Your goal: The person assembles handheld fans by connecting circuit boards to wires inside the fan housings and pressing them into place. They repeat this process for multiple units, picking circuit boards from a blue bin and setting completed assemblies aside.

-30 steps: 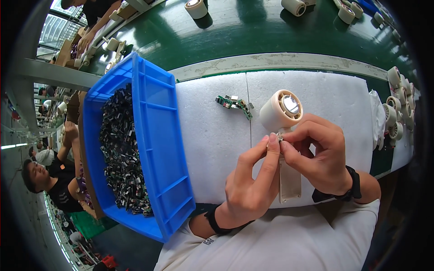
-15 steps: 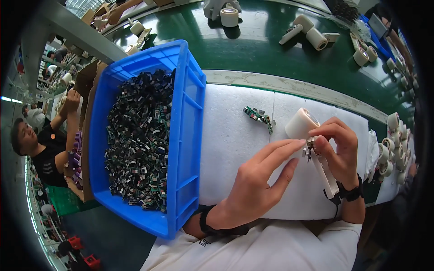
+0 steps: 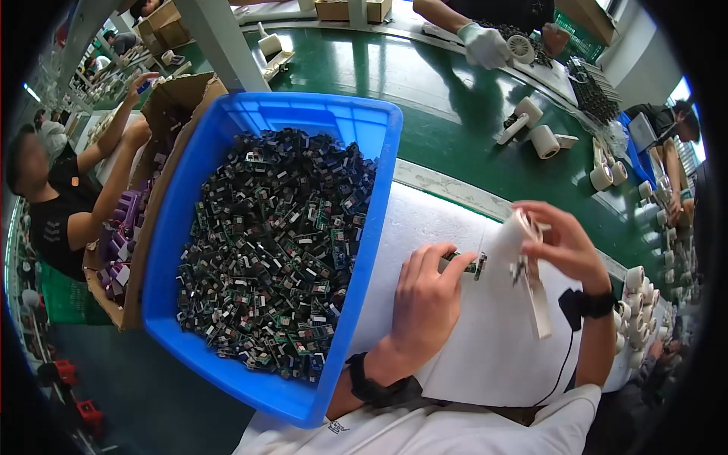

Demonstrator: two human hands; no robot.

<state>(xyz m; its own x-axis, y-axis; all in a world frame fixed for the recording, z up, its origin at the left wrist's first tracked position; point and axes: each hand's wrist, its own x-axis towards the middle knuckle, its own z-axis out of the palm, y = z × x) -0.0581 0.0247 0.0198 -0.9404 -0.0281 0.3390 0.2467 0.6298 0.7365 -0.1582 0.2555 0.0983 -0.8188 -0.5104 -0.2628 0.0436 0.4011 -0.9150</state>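
Note:
My left hand [image 3: 426, 303] is closed over a small green circuit board [image 3: 479, 265] on the white foam sheet, thumb and fingers around its near end. Part of the board is hidden under the fingers. In my right hand [image 3: 567, 246] is a white handheld fan housing [image 3: 537, 303], gripped by its round head, with its handle pointing toward me. Small metal and electronic parts [image 3: 519, 269] show where head and handle meet. Left of my hands stands a blue plastic crate [image 3: 385, 220], filled with many small circuit boards [image 3: 265, 250].
White foam sheet [image 3: 470, 371] covers the bench under my hands. Beyond runs a green conveyor [image 3: 440, 114] carrying white fan housings [image 3: 544, 142]. More housings [image 3: 635, 303] are piled at right. A cardboard box [image 3: 114, 303] of purple parts borders the crate. Co-workers sit left and across; one wears a white glove [image 3: 485, 45].
My left hand has left the fan housing and moved onto the circuit board on the foam. My right hand still holds the housing. The view has shifted, showing more of the crate.

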